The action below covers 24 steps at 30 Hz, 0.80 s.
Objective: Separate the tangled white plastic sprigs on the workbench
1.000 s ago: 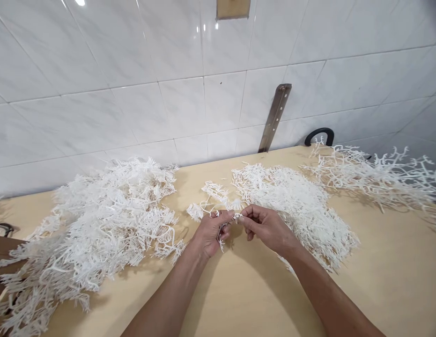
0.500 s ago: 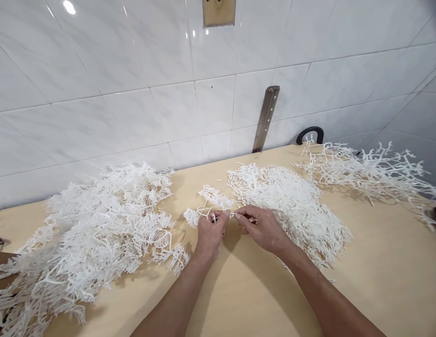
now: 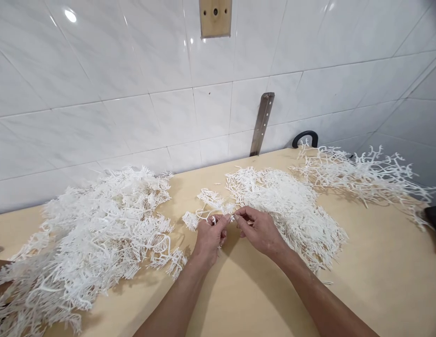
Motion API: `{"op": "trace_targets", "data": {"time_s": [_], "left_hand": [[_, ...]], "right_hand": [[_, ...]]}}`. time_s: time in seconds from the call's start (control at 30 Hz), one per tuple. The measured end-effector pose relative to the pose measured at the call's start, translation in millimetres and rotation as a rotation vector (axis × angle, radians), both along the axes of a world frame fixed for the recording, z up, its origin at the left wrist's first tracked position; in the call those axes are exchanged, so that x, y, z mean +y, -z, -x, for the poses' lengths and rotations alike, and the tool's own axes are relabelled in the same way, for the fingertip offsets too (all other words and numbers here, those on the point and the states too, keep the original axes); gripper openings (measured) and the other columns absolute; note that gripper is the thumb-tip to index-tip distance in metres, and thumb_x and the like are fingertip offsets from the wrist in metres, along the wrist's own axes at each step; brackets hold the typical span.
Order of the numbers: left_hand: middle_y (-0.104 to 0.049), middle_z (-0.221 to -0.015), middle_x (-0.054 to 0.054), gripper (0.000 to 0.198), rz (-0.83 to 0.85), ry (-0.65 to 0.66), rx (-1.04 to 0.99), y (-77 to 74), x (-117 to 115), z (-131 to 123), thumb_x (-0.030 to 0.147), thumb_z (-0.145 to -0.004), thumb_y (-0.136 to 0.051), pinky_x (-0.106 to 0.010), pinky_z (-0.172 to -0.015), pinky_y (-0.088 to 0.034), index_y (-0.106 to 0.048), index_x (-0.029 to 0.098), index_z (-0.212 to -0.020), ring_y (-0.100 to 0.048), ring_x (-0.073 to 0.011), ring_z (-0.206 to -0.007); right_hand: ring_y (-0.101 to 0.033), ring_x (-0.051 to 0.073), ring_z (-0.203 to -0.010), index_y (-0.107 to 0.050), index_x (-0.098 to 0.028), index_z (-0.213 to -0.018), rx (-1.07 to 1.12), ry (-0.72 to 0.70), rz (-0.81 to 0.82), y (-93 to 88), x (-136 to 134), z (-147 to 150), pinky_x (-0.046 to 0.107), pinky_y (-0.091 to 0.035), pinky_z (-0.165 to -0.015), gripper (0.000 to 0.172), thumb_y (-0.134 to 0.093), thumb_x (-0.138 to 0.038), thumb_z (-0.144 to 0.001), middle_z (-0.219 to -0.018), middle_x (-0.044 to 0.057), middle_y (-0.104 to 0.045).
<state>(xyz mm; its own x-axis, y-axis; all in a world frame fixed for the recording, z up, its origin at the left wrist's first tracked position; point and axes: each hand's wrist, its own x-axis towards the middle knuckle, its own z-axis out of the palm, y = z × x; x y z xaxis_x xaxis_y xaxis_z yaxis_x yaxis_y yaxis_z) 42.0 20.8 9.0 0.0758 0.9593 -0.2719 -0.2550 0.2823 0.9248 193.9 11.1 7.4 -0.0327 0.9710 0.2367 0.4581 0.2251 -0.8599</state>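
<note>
My left hand (image 3: 209, 238) and my right hand (image 3: 257, 230) meet fingertip to fingertip just above the wooden table (image 3: 246, 290). Both are closed in a pinch on one white plastic branched sprig (image 3: 207, 206), whose feathery tips fan out to the far left of my fingers. A large heap of the same white sprigs (image 3: 94, 234) lies to the left of my left hand. A second, flatter heap (image 3: 291, 206) lies right behind my right hand and touches its far side.
Thicker white coral-like branches (image 3: 361, 175) spread at the back right. A metal bracket (image 3: 260, 122) leans on the tiled wall, with a black handle (image 3: 305, 136) beside it. A dark object (image 3: 434, 216) sits at the right edge.
The hands stay pinched on the sprig, moved slightly away from me. The camera has tilted a little, shifting the scene left and down.
</note>
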Motion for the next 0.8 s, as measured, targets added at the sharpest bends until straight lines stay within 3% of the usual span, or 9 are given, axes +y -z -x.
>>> {"op": "trace_targets", "data": {"time_s": [0.23, 0.43, 0.6, 0.8], "left_hand": [[-0.042, -0.043, 0.006, 0.039, -0.023, -0.040, 0.042, 1.0, -2, -3, 0.045, -0.063, -0.080, -0.020, -0.039, -0.022, -0.053, 0.017, -0.061, -0.032, -0.0053, -0.038], [-0.040, -0.042, 0.008, 0.036, -0.057, -0.138, 0.079, 2.3, -7, -8, 0.041, -0.063, -0.080, -0.021, -0.042, -0.022, -0.053, 0.017, -0.062, -0.031, -0.0051, -0.040], [-0.039, -0.043, 0.009, 0.041, -0.049, -0.149, -0.010, 1.6, -5, -5, 0.045, -0.060, -0.082, -0.020, -0.042, -0.020, -0.052, 0.017, -0.062, -0.029, -0.0044, -0.040], [-0.045, -0.046, 0.006, 0.043, -0.034, -0.157, -0.033, 0.6, 0, -2, 0.049, -0.059, -0.083, -0.021, -0.040, -0.024, -0.057, 0.015, -0.065, -0.036, -0.0059, -0.041]], "right_hand": [[-0.063, 0.016, -0.062, -0.068, -0.020, -0.077, -0.173, 0.126, -0.113, -1.2, 1, 6, 0.028, -0.048, -0.063, 0.017, -0.052, -0.023, -0.082, -0.070, 0.002, -0.071], [-0.064, 0.019, -0.061, -0.066, -0.020, -0.073, -0.126, 0.252, -0.035, 3.3, 3, 18, 0.030, -0.048, -0.060, 0.016, -0.052, -0.025, -0.080, -0.066, 0.003, -0.069], [-0.063, 0.020, -0.057, -0.061, -0.020, -0.072, -0.162, 0.435, -0.035, 2.2, 8, -3, 0.031, -0.047, -0.059, 0.013, -0.051, -0.025, -0.079, -0.062, 0.004, -0.066], [-0.060, 0.018, -0.054, -0.059, -0.022, -0.071, -0.229, 0.452, -0.061, -7.0, 8, -24, 0.031, -0.045, -0.063, 0.015, -0.055, -0.032, -0.080, -0.059, 0.001, -0.064]]}}
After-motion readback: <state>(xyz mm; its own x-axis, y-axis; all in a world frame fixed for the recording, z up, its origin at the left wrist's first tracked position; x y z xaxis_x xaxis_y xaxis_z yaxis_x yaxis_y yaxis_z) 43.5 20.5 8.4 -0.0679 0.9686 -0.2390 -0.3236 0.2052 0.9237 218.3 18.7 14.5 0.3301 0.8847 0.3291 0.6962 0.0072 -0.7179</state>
